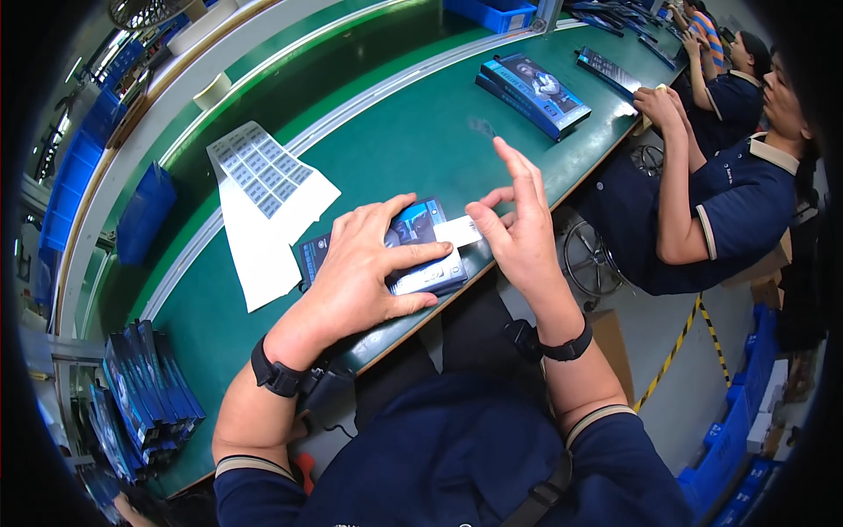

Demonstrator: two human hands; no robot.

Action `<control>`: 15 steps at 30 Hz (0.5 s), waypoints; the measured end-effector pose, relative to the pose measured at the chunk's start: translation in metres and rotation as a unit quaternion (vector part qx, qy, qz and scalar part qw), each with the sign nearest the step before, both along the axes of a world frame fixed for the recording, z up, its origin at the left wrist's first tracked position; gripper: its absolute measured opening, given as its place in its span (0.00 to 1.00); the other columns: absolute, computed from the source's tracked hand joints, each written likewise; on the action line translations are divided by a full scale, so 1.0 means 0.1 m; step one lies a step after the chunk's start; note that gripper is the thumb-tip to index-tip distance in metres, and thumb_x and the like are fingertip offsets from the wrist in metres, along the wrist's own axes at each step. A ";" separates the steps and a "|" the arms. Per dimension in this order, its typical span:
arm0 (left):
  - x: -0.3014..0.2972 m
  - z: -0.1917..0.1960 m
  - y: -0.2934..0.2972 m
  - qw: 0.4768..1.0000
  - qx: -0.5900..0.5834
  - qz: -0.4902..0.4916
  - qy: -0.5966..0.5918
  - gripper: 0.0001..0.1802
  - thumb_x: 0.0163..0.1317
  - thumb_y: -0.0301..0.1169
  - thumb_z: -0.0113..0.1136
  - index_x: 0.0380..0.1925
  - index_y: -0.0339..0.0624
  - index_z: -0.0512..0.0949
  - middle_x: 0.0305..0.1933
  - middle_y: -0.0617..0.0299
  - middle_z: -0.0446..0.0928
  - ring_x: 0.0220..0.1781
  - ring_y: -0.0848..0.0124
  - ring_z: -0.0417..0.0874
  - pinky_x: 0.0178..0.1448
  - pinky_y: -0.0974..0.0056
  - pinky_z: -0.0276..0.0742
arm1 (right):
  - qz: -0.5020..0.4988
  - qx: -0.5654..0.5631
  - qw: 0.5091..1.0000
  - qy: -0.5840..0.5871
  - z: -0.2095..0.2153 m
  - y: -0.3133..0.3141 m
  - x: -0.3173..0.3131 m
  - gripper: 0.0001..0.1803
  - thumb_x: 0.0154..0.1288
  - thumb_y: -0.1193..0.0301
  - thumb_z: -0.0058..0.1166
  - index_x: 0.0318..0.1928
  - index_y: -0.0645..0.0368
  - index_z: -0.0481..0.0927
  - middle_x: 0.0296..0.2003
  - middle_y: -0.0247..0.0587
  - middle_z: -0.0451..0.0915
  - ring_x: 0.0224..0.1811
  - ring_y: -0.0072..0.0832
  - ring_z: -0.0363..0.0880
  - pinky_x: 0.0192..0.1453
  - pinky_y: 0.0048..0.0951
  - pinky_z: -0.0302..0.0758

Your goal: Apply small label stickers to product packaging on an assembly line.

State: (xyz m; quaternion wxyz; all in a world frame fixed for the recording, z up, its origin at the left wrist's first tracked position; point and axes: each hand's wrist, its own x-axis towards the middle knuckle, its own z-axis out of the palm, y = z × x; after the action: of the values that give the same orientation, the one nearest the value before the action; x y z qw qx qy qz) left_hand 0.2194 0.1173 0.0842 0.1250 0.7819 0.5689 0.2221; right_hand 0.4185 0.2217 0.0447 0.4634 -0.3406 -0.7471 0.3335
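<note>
My left hand (362, 263) lies spread on a flat blue-and-black printed box (413, 227), its fingers stretched over the top face and the thumb along the near side. A small white label (458, 232) sticks out over the box's right end. My right hand (524, 230) is at that label's outer edge, with the thumb and a bent finger close to it and the index finger raised. The exact grip is partly hidden. Left of the box lies a sheet of printed labels (263, 171) on white backing paper (257, 255).
Similar boxes lie stacked on the green table (386, 140) at the far right (536, 92), and several stand at the lower left (149, 386). Blue bins (147, 215) sit beyond the table's rail. Co-workers (729, 202) sit along the right, handling things.
</note>
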 end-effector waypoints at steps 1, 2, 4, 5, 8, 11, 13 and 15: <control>0.01 0.01 0.00 1.000 0.012 -0.006 0.003 0.32 0.42 0.41 0.81 0.53 0.64 0.86 0.72 0.48 0.66 0.71 0.48 0.67 0.73 0.47 0.59 | -0.001 0.007 1.000 0.007 0.00 0.01 0.00 0.39 0.64 0.76 0.65 0.74 0.55 0.63 0.66 0.48 0.65 0.37 0.19 0.79 0.39 0.20 0.80; 0.03 0.03 -0.01 1.000 0.028 0.003 -0.003 0.32 0.42 0.41 0.81 0.53 0.65 0.86 0.72 0.48 0.66 0.70 0.48 0.68 0.72 0.47 0.59 | 0.033 -0.043 0.997 0.059 0.01 0.00 -0.01 0.42 0.65 0.74 0.65 0.76 0.55 0.59 0.67 0.50 0.64 0.37 0.19 0.78 0.39 0.19 0.79; 0.06 0.05 -0.02 0.999 0.050 0.011 -0.009 0.32 0.40 0.40 0.82 0.52 0.66 0.87 0.73 0.47 0.65 0.70 0.48 0.68 0.72 0.47 0.60 | 0.092 -0.132 0.976 0.145 0.04 -0.04 -0.02 0.42 0.70 0.77 0.58 0.78 0.55 0.51 0.66 0.50 0.65 0.37 0.17 0.78 0.42 0.18 0.77; 0.08 0.05 -0.02 0.999 0.051 0.005 -0.007 0.32 0.40 0.40 0.82 0.52 0.66 0.87 0.73 0.47 0.65 0.70 0.48 0.68 0.72 0.47 0.60 | 0.089 -0.131 0.976 0.146 0.06 -0.07 -0.05 0.42 0.70 0.77 0.58 0.78 0.55 0.51 0.66 0.50 0.65 0.37 0.17 0.78 0.42 0.18 0.77; 0.15 0.05 -0.04 0.988 0.131 0.008 -0.079 0.34 0.38 0.42 0.83 0.53 0.69 0.86 0.73 0.44 0.63 0.70 0.46 0.67 0.70 0.45 0.60 | 0.157 -0.150 0.928 0.304 0.14 -0.15 -0.16 0.38 0.70 0.88 0.43 0.77 0.54 0.52 0.62 0.42 0.65 0.40 0.14 0.76 0.49 0.18 0.76; 0.20 0.02 -0.07 0.975 0.184 0.002 -0.126 0.34 0.37 0.43 0.83 0.52 0.67 0.86 0.74 0.39 0.61 0.71 0.45 0.66 0.71 0.46 0.61 | 0.230 -0.242 0.839 0.429 0.24 -0.25 -0.25 0.40 0.72 0.84 0.45 0.79 0.48 0.49 0.63 0.43 0.64 0.52 0.19 0.77 0.57 0.22 0.78; 0.21 0.01 -0.07 0.972 0.195 0.000 -0.134 0.34 0.37 0.43 0.83 0.52 0.67 0.87 0.74 0.38 0.60 0.71 0.44 0.66 0.71 0.46 0.61 | 0.255 -0.290 0.795 0.468 0.29 -0.31 -0.31 0.40 0.73 0.81 0.45 0.79 0.46 0.46 0.64 0.43 0.64 0.56 0.23 0.76 0.59 0.24 0.78; 0.24 0.02 -0.08 0.968 0.207 -0.003 -0.144 0.34 0.37 0.43 0.83 0.52 0.66 0.87 0.74 0.37 0.59 0.71 0.43 0.66 0.71 0.46 0.62 | 0.299 -0.370 0.725 0.498 0.30 -0.37 -0.35 0.43 0.76 0.75 0.46 0.81 0.39 0.38 0.66 0.45 0.63 0.64 0.30 0.73 0.63 0.29 0.77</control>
State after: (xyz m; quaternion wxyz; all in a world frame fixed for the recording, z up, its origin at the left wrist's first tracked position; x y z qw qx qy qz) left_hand 0.2432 0.1089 0.0858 0.0415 0.7521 0.4847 0.4447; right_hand 0.3832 0.1843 0.0743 0.4827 -0.0290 -0.2895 0.8261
